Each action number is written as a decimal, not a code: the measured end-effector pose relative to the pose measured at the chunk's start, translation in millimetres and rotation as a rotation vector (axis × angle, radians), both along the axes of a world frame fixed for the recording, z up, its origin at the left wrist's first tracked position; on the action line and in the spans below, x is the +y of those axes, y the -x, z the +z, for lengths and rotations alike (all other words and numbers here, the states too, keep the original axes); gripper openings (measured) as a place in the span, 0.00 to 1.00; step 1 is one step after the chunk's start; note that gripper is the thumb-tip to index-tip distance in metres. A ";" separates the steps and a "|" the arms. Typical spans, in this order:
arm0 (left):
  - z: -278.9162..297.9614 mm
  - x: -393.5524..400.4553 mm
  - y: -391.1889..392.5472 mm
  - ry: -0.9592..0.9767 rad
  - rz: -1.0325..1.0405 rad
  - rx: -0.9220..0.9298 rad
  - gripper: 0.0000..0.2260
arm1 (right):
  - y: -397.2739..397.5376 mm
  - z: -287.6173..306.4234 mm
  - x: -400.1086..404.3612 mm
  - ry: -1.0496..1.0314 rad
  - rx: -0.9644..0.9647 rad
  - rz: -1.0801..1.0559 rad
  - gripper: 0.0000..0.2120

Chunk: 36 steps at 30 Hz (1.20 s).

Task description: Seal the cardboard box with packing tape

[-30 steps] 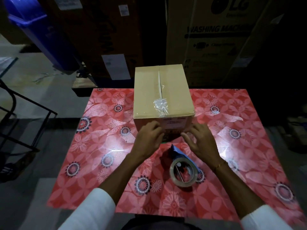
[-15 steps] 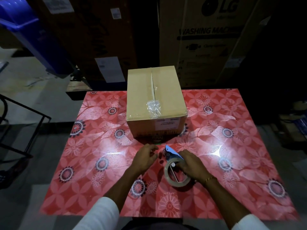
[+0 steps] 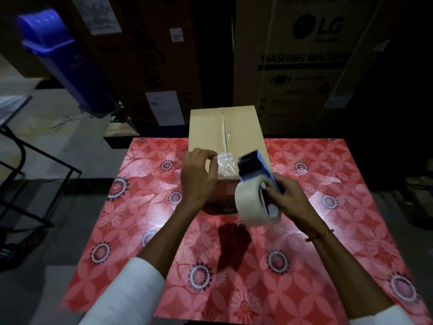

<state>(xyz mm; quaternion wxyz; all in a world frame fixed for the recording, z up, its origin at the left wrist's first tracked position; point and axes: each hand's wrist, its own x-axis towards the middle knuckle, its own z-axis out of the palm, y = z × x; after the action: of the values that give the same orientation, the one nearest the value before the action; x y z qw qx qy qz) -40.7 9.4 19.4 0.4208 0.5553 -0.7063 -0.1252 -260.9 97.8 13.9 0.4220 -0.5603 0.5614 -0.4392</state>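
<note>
A closed cardboard box [image 3: 206, 132] stands at the far middle of the red flowered table [image 3: 131, 207]. Its top seam is slightly open, and a crumpled patch of clear tape [image 3: 224, 164] sits on the seam near the front edge. My right hand [image 3: 289, 199] holds a blue tape dispenser [image 3: 254, 165] with a pale tape roll [image 3: 249, 204], lifted in front of the box's near right corner. My left hand [image 3: 199, 177] hovers over the box's near edge. Its thumb and forefinger pinch together just left of the crumpled patch, apparently on the clear tape end, which is hard to make out.
Behind the table stand large cartons, one a printed washing machine box [image 3: 304, 66]. At the far left a blue bin [image 3: 61, 59] leans, and a black metal frame [image 3: 35, 174] stands on the floor to the left. The room is dark.
Both hands left the box front and went to the dispenser on the table. My right hand has lifted it up to the box, and my left hand has risen with pinched fingers.
</note>
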 end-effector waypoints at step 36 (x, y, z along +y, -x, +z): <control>3.4 34.4 -28.6 -0.456 -0.111 -0.275 0.20 | -40.5 -2.9 21.7 -0.134 0.116 -0.124 0.25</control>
<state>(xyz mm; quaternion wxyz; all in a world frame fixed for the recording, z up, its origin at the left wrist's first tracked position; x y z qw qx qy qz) -12.2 43.7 22.8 0.1772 0.6079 -0.7399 -0.2274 -220.3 119.5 11.0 0.3972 -0.5195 0.6465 -0.3929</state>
